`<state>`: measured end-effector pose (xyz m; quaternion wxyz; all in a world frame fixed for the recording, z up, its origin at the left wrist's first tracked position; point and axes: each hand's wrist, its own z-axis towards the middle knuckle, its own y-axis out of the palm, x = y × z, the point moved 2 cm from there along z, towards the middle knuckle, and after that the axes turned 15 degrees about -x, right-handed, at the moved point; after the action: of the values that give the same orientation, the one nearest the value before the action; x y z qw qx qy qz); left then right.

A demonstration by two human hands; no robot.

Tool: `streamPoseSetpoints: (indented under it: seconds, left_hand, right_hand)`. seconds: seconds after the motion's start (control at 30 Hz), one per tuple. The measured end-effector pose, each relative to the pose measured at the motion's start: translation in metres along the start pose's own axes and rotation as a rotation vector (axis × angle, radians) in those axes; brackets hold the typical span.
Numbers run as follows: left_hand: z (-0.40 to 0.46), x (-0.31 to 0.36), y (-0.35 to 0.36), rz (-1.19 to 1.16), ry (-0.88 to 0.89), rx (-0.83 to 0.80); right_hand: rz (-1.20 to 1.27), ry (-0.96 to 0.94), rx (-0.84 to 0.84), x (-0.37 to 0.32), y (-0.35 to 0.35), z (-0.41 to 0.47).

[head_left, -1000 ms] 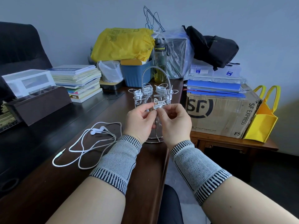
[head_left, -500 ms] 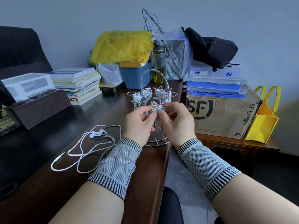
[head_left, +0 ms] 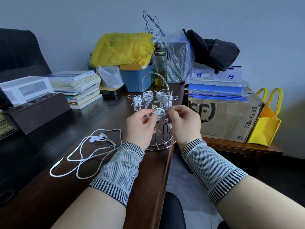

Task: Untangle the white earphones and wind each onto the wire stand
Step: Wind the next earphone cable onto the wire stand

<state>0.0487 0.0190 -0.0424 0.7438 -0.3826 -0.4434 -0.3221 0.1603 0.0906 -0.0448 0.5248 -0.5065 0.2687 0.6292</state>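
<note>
A: Start at the left. What's lying on the tabletop (head_left: 41,192)?

B: One loose pair of white earphones (head_left: 85,156), spread out in open loops, buds near the top and the plug at the lower left. It's apart from both hands, so I'd guess it is waiting its turn.

A: And the left hand (head_left: 140,128)?

B: It's raised at the wire stand (head_left: 156,113), thumb and forefinger pinching the coil of cord (head_left: 158,113) on the nearest arm. That grip looks meant to keep the turns from slipping off.

A: The stand itself?

B: It sits near the tabletop's right edge, right in front of the person, which keeps both hands working close. Four other arms already carry wound bundles; the front coil is the one in hand.

A: Then the right hand (head_left: 184,123)?

B: Its fingers are curled at the right side of the same coil, pinching what seems to be the cord's end. I'd judge it is tucking or tightening the last turn, though the tail itself is too small to tell.

A: Anything further right?

B: A cardboard box (head_left: 227,119) with blue folders on top and a yellow bag (head_left: 264,126) beside it, both on a lower side table, off the work.
</note>
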Motion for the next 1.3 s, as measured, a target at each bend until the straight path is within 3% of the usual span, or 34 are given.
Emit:
streamPoseSetpoints:
  seconds: [0.13,0.23,0.5,0.6,0.73,0.87,0.97,1.3]
  left_hand:
    - [-0.001,0.004,0.001,-0.078,-0.024,-0.017]
    - [-0.001,0.006,0.000,-0.087,-0.035,-0.024]
    - [0.000,0.009,-0.001,-0.006,-0.059,-0.044]
    - [0.000,0.010,-0.002,0.039,-0.087,-0.065]
    - [0.001,0.016,-0.003,-0.101,-0.188,-0.059]
    - [0.001,0.030,-0.002,-0.041,-0.227,-0.082]
    - [0.001,0.035,-0.001,-0.133,-0.263,-0.075]
    - [0.001,0.044,-0.004,-0.224,-0.191,-0.043]
  right_hand:
    - [-0.171,0.078,-0.020,-0.014,-0.002,0.005]
    - [-0.268,0.158,-0.125,-0.019,-0.002,0.010]
    - [0.115,0.460,-0.245,-0.017,-0.008,0.011]
    - [0.130,0.461,-0.242,-0.019,-0.007,0.011]
    - [0.182,0.459,-0.230,-0.022,-0.006,0.013]
    - [0.217,0.455,-0.209,-0.020,-0.005,0.013]
    - [0.245,0.429,-0.186,-0.021,-0.004,0.012]
    - [0.232,0.294,-0.172,-0.022,0.001,0.018]
